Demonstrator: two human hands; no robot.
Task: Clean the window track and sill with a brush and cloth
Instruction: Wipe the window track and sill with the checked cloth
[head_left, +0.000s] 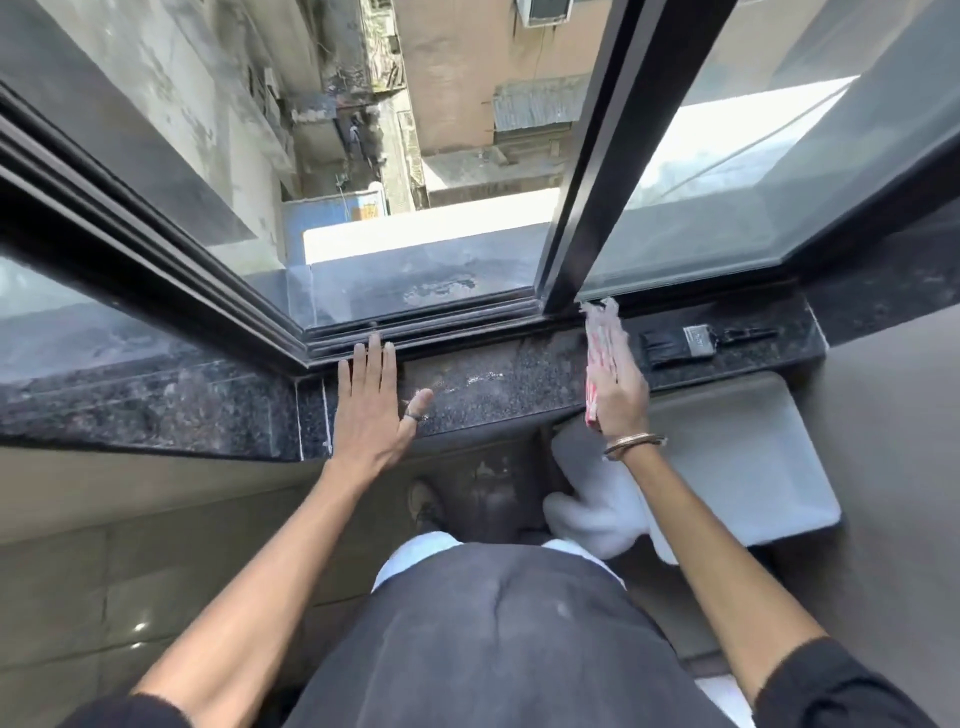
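I have my right hand (613, 395) pressed flat on a red-and-white patterned cloth (600, 338), pinning it to the dark speckled granite sill (493, 384), with the cloth's far end reaching up to the black metal window track (415, 332). My left hand (371, 410) lies open, palm down, on the sill to the left, fingertips just touching the track's near edge; it holds nothing. The black-bristled flat paintbrush (696, 340) lies unused on the sill, right of the cloth. I judge the brushing over and the wiping underway: pale smears and dust show on the sill between my hands, so that stretch remains. Below the sill on the right sits a pale rectangular tray (753, 457); I see nothing in it.
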